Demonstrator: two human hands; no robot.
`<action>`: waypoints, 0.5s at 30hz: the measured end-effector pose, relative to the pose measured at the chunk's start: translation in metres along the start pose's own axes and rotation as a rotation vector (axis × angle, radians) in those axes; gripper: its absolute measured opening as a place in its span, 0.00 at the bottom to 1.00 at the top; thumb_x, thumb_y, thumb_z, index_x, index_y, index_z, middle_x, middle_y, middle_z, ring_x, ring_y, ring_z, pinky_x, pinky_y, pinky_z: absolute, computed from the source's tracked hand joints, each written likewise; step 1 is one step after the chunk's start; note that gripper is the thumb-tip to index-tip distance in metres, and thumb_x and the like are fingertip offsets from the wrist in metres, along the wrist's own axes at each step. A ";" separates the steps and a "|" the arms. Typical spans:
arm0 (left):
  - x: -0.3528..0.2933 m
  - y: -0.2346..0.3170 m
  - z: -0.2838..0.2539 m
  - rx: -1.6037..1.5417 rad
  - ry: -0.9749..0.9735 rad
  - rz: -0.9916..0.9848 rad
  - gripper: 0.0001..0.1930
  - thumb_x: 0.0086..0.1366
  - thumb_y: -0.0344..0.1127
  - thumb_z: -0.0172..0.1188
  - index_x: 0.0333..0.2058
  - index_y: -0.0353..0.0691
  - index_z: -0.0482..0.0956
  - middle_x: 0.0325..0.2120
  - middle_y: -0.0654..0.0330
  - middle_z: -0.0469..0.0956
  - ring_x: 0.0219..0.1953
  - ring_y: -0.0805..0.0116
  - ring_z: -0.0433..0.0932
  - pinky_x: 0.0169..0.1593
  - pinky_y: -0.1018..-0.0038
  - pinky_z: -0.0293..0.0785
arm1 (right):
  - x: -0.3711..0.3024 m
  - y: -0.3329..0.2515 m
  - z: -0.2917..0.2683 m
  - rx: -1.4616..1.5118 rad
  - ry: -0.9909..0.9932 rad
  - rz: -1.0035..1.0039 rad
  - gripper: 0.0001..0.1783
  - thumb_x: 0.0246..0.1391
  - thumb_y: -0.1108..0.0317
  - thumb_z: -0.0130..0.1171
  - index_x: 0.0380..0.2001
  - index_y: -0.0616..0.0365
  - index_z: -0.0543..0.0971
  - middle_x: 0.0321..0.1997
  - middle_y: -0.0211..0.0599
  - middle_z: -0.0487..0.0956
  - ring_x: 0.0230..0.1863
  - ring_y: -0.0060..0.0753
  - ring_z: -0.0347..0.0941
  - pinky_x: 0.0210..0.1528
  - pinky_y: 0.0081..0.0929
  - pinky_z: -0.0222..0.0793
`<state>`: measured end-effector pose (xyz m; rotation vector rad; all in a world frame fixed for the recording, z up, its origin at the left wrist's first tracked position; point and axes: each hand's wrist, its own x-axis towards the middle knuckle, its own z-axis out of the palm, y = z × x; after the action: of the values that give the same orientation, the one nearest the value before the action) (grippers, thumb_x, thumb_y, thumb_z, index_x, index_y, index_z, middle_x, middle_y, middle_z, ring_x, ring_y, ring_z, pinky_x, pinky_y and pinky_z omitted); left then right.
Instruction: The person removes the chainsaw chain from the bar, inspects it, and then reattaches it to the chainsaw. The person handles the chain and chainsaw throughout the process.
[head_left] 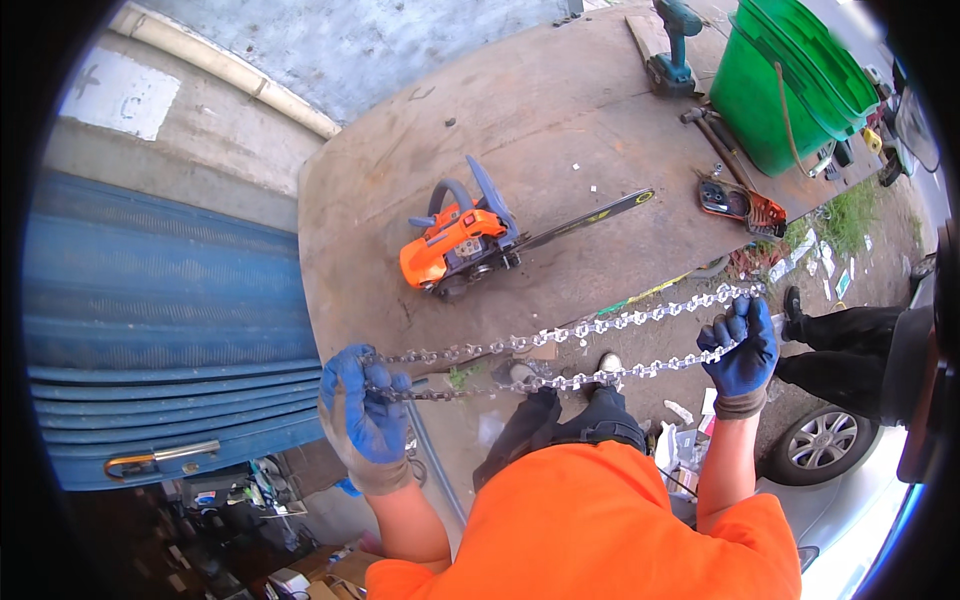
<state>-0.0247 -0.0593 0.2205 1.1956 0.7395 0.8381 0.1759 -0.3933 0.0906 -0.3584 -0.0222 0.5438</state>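
Note:
A chainsaw chain [560,334] is stretched between my two gloved hands as a long narrow loop, its two runs roughly parallel. My left hand [365,405], in a blue and grey glove, is closed around the loop's left end. The right end is gripped by my right hand [743,350], in a matching glove. Beyond the chain, an orange chainsaw [460,240] lies on the table with its guide bar [590,216] pointing right. The bar carries no chain along its visible edge. An orange side cover [742,207] rests near the table's right edge.
The brown table [380,180] also bears a green bucket [785,90], a teal cordless drill [675,50] and a hammer [722,145]. A blue roller shutter [160,290] stands at left. A person in black trousers [850,355] is at right, near a car wheel [822,443].

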 end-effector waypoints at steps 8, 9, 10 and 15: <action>-0.015 0.003 0.001 -0.085 -0.015 -0.054 0.13 0.70 0.37 0.53 0.38 0.30 0.75 0.21 0.61 0.72 0.22 0.72 0.72 0.24 0.79 0.68 | -0.001 -0.009 0.003 0.008 0.025 -0.009 0.20 0.68 0.55 0.42 0.44 0.61 0.75 0.20 0.27 0.67 0.24 0.28 0.64 0.37 0.31 0.59; -0.016 0.003 0.001 -0.106 -0.023 -0.073 0.13 0.70 0.37 0.53 0.38 0.30 0.75 0.21 0.60 0.73 0.22 0.72 0.72 0.24 0.78 0.68 | -0.001 -0.011 0.003 0.018 0.013 -0.005 0.20 0.68 0.55 0.42 0.44 0.61 0.75 0.20 0.27 0.67 0.24 0.28 0.63 0.38 0.31 0.59; -0.017 0.004 0.000 -0.101 -0.036 -0.086 0.13 0.70 0.37 0.53 0.39 0.30 0.75 0.21 0.60 0.73 0.22 0.71 0.73 0.25 0.78 0.69 | -0.001 -0.012 0.003 0.028 0.000 -0.002 0.20 0.68 0.55 0.42 0.44 0.61 0.75 0.20 0.27 0.66 0.24 0.27 0.63 0.38 0.31 0.59; -0.019 0.005 0.001 -0.108 -0.062 -0.106 0.13 0.69 0.37 0.54 0.40 0.30 0.76 0.21 0.61 0.74 0.24 0.70 0.75 0.29 0.76 0.75 | -0.003 -0.016 0.000 0.018 -0.042 -0.026 0.20 0.69 0.56 0.40 0.47 0.61 0.74 0.23 0.27 0.65 0.26 0.26 0.61 0.39 0.31 0.58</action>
<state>-0.0341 -0.0752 0.2267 1.0717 0.6923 0.7411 0.1815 -0.4075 0.0958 -0.3289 -0.0629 0.5254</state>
